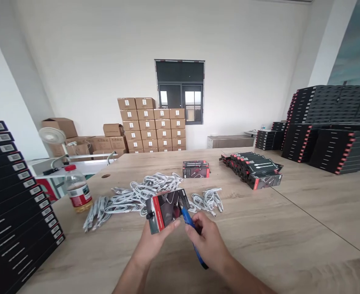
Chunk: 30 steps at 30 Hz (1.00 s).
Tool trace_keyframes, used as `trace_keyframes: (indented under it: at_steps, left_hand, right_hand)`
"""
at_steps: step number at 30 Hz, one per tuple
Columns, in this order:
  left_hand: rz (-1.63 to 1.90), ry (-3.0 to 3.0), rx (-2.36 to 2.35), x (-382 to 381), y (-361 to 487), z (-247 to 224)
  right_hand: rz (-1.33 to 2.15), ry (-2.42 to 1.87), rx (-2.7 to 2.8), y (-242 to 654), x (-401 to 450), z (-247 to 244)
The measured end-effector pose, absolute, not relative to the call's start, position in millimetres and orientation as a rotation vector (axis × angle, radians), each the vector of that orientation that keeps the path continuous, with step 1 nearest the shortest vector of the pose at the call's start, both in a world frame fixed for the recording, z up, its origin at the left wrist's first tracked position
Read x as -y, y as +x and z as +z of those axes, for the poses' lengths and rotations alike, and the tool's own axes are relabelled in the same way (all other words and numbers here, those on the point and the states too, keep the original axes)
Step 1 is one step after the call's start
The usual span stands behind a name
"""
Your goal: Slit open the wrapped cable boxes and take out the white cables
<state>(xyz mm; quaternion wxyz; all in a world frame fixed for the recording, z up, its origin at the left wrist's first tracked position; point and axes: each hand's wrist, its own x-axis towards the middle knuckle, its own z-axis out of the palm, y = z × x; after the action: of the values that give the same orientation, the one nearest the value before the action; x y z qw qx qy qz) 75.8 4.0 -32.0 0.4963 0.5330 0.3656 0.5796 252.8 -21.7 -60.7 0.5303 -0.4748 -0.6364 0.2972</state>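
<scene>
My left hand (pixel 152 241) is closed around a small black and red cable box (pixel 164 210), held tilted above the table. My right hand (pixel 207 239) grips a blue utility knife (pixel 188 218). Its tip meets the right side of the box front; whether it cuts in cannot be made out. Just behind the box lies a heap of coiled white cables (pixel 127 200), with a smaller bunch of cables (pixel 209 201) to the right. Farther back, several packed boxes (pixel 196 171) stand together.
More small boxes (pixel 253 165) lie in an overlapping row at right. Tall stacks of black boxes rise at the left (pixel 17 204) and right (pixel 330 143). A red-capped bottle (pixel 77 190) stands left of the cables. Brown cartons (pixel 147 124) are piled by the wall.
</scene>
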Motion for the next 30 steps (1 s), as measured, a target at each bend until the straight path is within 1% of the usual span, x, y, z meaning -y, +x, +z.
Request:
trace_keyframes:
  at_steps: [3,5,10,14,16,21,26,28,30]
  left_hand:
    - [1.365,1.616,-0.943,2.0,79.2,-24.1]
    - [1.385,1.705,-0.937,4.9,80.6,-19.0]
    - [1.314,1.677,-0.951,8.9,77.9,-14.7]
    - [1.417,1.675,-0.985,13.3,77.1,-11.5]
    - [1.409,1.593,-1.035,14.0,76.7,-9.5]
    - [1.177,1.574,-1.096,14.5,75.5,-9.8]
    - [0.906,1.538,-0.994,18.5,86.1,-22.7]
    - [0.982,1.436,-0.880,13.8,89.1,-27.5]
    - [1.158,1.266,-0.747,4.9,88.4,-30.0]
  right_hand:
    - [0.666,-1.191,1.364,259.7,7.9,-61.6]
    - [0.646,-1.228,1.292,266.7,-0.4,-63.3]
    - [0.549,-1.277,1.304,277.6,-6.7,-61.0]
    - [0.526,-1.275,1.325,274.5,-0.3,-53.3]
    - [0.513,-1.256,1.350,271.1,5.1,-52.5]
    - [0.474,-1.292,1.439,268.9,9.4,-53.6]
    - [0.341,-1.439,1.223,304.2,-13.7,-39.6]
    - [0.299,-1.555,1.174,331.8,-19.8,-36.8]
    - [0.283,-1.692,1.167,362.5,-20.2,-39.6]
